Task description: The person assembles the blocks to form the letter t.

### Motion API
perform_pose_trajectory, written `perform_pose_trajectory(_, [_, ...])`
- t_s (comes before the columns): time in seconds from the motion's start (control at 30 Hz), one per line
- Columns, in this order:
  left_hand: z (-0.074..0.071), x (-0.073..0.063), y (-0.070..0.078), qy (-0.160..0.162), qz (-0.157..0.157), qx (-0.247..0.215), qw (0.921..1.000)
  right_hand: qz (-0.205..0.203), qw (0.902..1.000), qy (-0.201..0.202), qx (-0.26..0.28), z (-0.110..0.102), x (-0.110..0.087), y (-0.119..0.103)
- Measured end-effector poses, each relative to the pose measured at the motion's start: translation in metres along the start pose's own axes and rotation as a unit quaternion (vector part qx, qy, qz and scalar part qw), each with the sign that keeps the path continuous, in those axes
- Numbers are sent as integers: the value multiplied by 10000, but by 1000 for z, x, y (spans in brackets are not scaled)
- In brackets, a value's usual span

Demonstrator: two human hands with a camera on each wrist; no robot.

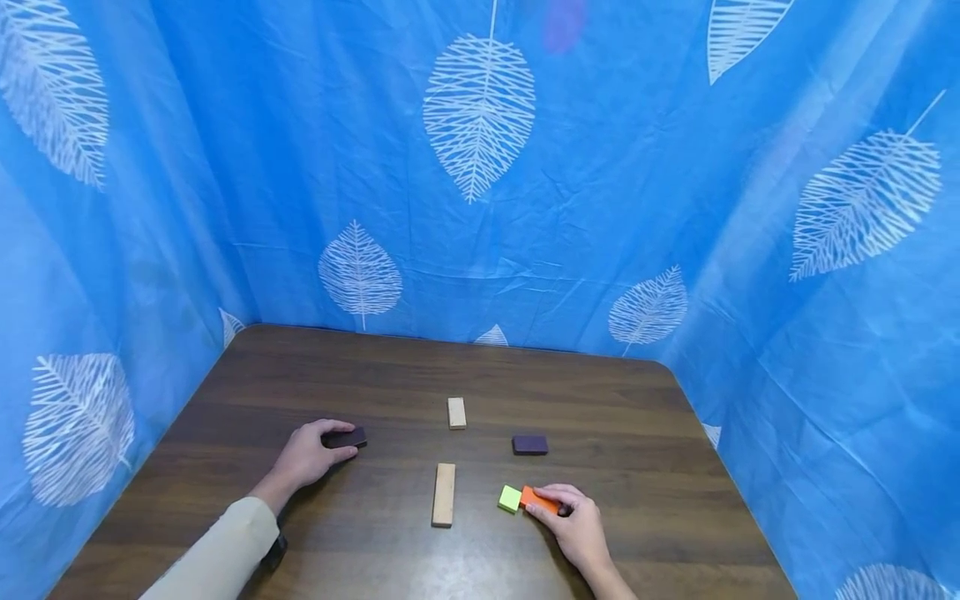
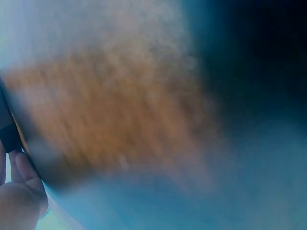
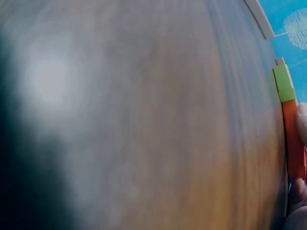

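My left hand [image 1: 306,454] pinches a dark block [image 1: 349,437] between thumb and fingers, over the left part of the table. The same dark block [image 2: 6,127] shows at the left edge of the left wrist view. With thumb and fingers, my right hand [image 1: 577,525] grips an orange block [image 1: 538,499]. Its left end appears to touch a small lime-green block [image 1: 509,499]. In the right wrist view the orange block [image 3: 293,139] and green block [image 3: 284,83] line up end to end. My fingers partly cover the orange block.
A long tan wooden block [image 1: 443,495] lies between the hands. Beyond it is a shorter pale wooden block [image 1: 457,413], and a dark purple block [image 1: 530,445] lies to the right. Blue leaf-patterned curtains [image 1: 480,250] enclose the brown wooden table [image 1: 360,375] at the back and sides.
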State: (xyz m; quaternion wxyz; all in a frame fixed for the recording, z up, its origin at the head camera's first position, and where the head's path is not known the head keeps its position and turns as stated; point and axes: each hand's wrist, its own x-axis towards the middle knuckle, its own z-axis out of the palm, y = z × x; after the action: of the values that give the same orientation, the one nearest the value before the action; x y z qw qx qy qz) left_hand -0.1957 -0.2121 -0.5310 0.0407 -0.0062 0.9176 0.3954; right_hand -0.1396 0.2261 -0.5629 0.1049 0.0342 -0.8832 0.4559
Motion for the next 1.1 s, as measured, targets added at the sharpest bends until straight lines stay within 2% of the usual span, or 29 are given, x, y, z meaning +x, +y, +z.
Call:
perform_pose_trajectory(0.2, [-5, -2, 0, 93, 82, 117, 9999, 38, 9997, -144, 184, 4, 4, -2])
perform_pose_trajectory(0.43, [5, 1, 9, 268, 286, 164, 9991, 121, 9995, -243, 141, 0, 5, -2])
perform_pose_trajectory(0.67, [22, 5, 29, 370, 482, 20, 9981, 142, 9994, -296, 139, -3, 5, 2])
perform_pose_trajectory(0.83, [39, 8, 42, 384, 628, -83, 9973, 129, 9993, -314, 137, -4, 6, 4])
perform_pose_trajectory(1.1, [69, 7, 69, 236, 1110, 163, 9934, 141, 9993, -325, 144, -2, 6, 4])
